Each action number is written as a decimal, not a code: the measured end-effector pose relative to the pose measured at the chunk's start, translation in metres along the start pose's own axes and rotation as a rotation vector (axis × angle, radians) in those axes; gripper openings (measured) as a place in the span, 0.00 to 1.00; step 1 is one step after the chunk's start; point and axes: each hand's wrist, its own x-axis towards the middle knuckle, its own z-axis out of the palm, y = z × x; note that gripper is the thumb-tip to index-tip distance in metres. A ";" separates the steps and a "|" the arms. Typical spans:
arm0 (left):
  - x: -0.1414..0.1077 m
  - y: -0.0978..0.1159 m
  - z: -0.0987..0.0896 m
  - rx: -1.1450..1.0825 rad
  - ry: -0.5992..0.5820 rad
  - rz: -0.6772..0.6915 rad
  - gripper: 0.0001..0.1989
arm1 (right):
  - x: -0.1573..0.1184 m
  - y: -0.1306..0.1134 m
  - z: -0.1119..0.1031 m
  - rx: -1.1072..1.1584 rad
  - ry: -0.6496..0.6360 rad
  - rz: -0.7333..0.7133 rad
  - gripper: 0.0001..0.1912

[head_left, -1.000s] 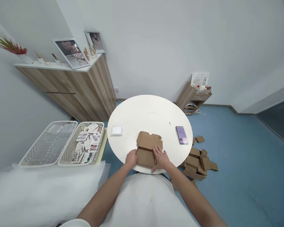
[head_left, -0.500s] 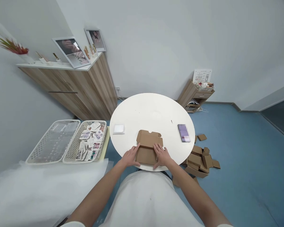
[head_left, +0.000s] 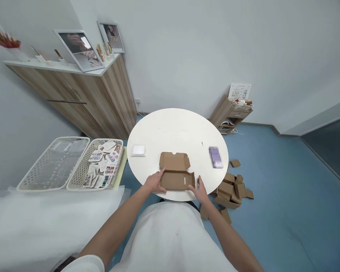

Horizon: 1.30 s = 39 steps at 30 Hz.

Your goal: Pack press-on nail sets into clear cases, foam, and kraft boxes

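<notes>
An open brown cardboard mailer box (head_left: 170,181) lies on the white oval table (head_left: 172,128) at its near edge. Its lid (head_left: 174,161) is folded back, away from me. My left hand (head_left: 155,182) grips the tray's left side, fingers at the rear corner and thumb by the front one. At the right end, a side wall leans outward, with a pale slot beside it in the tray floor. My right hand (head_left: 200,189) is spread there, its thumb at the front right corner and its fingers just outside the wall.
A white packet (head_left: 138,150) lies on the table's left, a blurred purple pack (head_left: 215,156) on its right. Beside the table stand two white baskets, one holding printed cards (head_left: 103,164). Cardboard boxes (head_left: 228,189) are heaped on the floor at right. A wooden cabinet (head_left: 113,98) stands behind left.
My right hand has shifted rightward off the box's inner area. The right side wall, covered before, now shows leaning outward. My left hand stays at the left side; the whole view has shifted slightly.
</notes>
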 end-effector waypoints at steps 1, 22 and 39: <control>0.001 0.001 0.002 0.006 0.003 -0.001 0.57 | -0.003 0.005 0.002 0.069 -0.018 0.004 0.39; -0.009 0.019 0.009 0.022 -0.087 -0.017 0.59 | 0.023 -0.023 0.004 0.423 0.122 0.181 0.04; -0.027 0.028 0.042 -0.502 0.046 -0.098 0.51 | -0.004 -0.011 -0.003 0.540 0.063 0.149 0.25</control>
